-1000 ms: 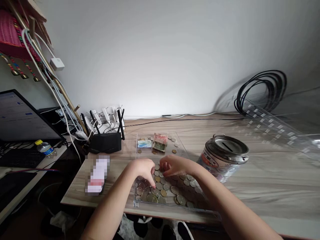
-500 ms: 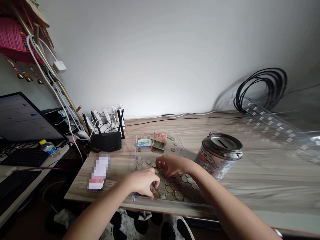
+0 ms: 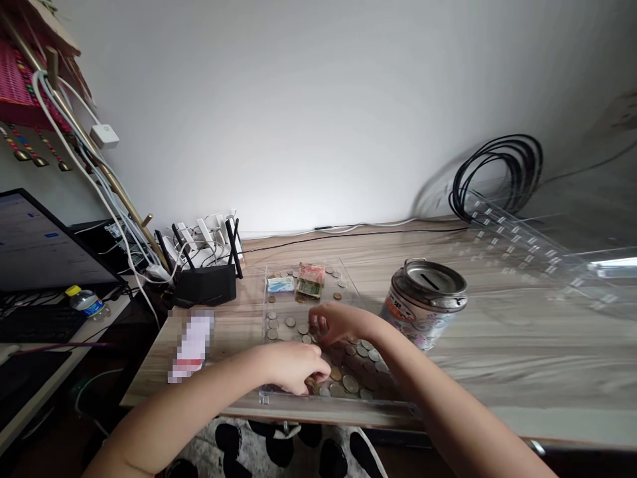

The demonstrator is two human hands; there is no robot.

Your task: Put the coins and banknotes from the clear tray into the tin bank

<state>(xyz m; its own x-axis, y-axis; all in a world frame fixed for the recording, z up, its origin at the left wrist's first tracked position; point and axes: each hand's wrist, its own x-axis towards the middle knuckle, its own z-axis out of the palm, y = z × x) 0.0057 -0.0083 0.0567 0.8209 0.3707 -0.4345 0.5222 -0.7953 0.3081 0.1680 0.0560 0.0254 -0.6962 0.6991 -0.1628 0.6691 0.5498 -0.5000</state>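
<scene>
Coins (image 3: 350,384) of several sizes lie in a clear plastic tray (image 3: 343,400), heaped toward its near side and spread thinner at the back. My left hand (image 3: 297,366) is down on the coins at the near left, fingers curled in; whatever is under the fingertips is hidden. Just beyond it and to the right, my right hand (image 3: 343,323) hovers low over the coins with bent fingers and thumb drawn together, their tips partly hidden. Folded banknotes (image 3: 309,287) and a blue-white note (image 3: 281,285) rest at the tray's far end.
A round tin with a coin slot (image 3: 426,302) stands right of the tray. Behind it are a coiled black cable (image 3: 527,159) and a clear plastic panel (image 3: 522,242). A black router (image 3: 205,285) and a blurred-out phone (image 3: 192,345) are at left. The table's near edge runs below the tray.
My left hand has shifted slightly right and its fingers have closed in over the coins. My right hand stays nearly in place over the tray. The whole view has shifted a little.
</scene>
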